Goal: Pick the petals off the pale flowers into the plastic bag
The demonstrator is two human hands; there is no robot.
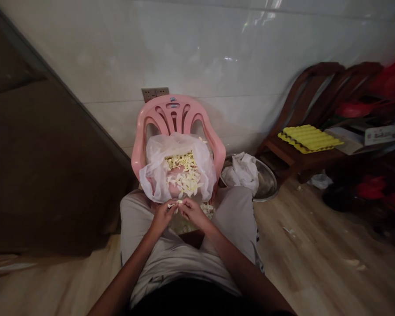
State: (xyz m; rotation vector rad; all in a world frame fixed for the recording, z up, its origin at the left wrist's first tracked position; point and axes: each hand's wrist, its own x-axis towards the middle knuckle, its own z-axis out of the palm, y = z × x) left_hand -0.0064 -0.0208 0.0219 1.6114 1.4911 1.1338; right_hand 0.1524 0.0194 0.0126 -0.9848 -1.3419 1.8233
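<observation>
My left hand and my right hand meet between my knees, fingertips pinched close together. A small pale yellow-white, petal-like piece shows between the fingertips of both. Similar pale pieces stick out by my left fingers; their exact kind is too small to tell. Just beyond my hands, a translucent white plastic bag lies spread open on a pink plastic chair. Loose pale pieces are heaped inside it, yellower toward the back. More whitish pieces lie below the chair's front edge, partly hidden by my right hand.
Right of the chair, a metal basin holds a crumpled white bag. A wooden chair bears a yellow egg tray. A dark panel stands at left; a tiled wall rises behind. Scraps lie on the wooden floor.
</observation>
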